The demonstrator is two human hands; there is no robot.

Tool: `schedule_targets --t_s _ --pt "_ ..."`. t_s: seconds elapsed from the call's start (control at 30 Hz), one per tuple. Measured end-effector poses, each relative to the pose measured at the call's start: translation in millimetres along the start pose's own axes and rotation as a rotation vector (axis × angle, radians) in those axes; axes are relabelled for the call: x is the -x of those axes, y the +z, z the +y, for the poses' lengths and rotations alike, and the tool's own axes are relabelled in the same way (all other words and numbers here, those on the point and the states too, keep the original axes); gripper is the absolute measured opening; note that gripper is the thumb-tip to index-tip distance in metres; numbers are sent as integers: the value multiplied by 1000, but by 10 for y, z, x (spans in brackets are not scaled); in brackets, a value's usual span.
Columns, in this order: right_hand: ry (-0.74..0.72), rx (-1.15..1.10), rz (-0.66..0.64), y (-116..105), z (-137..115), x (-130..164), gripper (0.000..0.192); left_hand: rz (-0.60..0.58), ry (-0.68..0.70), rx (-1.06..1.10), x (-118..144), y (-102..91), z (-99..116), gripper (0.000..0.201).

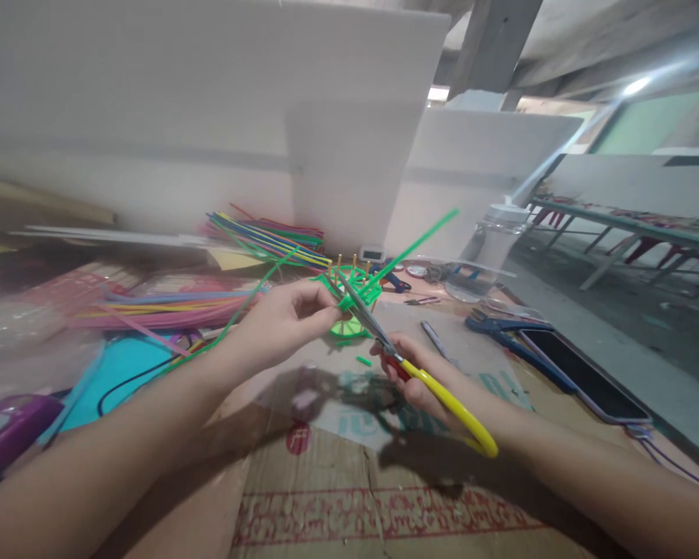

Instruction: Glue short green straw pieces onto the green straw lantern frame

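A: What lies at the far left?

B: A purple plastic thing (12, 425) at the edge, blurred, and beside it a turquoise sheet (116, 366) with a black cable (129, 380) curling over it. Behind them a heap of pink, yellow and blue straws (168, 307) lies flat on the table

A: And the left hand?

B: The left hand (284, 320) reaches in from the lower left, its thumb and fingers pressed together in a pinch on a green straw (411, 250). The straw runs from the pinch up and to the right, slanting above the table; a thinner green strand trails back from the hand to the left

A: Where are the scissors?

B: The yellow-handled scissors (411, 366) sit in the right hand (420, 374), fingers curled through the handles. The blades point up and left and meet the green straw right at the left fingertips. Whether the blades are fully shut, I cannot tell

A: What is under all that?

B: A small green frame with wooden pegs (349, 289) stands just behind the pinch, and a cut green bit (363, 360) lies on the cardboard sheet (361, 505) below

A: Further back and right?

B: A second bundle of coloured straws (268, 237) against a white foam board (210, 109). Then a clear plastic bottle (489, 248), and at the right a dark phone (582, 376) lying flat near the table's edge
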State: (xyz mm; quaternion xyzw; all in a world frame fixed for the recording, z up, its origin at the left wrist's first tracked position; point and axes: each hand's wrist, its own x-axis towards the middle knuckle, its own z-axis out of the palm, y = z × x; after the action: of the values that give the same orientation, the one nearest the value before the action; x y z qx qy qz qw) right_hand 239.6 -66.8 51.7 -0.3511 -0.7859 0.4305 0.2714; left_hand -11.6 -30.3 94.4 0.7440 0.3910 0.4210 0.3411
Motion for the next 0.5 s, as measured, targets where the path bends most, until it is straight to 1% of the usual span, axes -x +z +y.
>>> schedule_targets --t_s 0.13,0.3,0.5 --pt "16 -93 -9 8 -57 5 65 -39 8 -2 4 5 -5 21" --pt "17 -101 -11 9 -62 14 68 -60 11 5 15 19 -28 20" --pt "19 -115 -27 19 1 18 71 -80 16 -4 21 27 -34 16"
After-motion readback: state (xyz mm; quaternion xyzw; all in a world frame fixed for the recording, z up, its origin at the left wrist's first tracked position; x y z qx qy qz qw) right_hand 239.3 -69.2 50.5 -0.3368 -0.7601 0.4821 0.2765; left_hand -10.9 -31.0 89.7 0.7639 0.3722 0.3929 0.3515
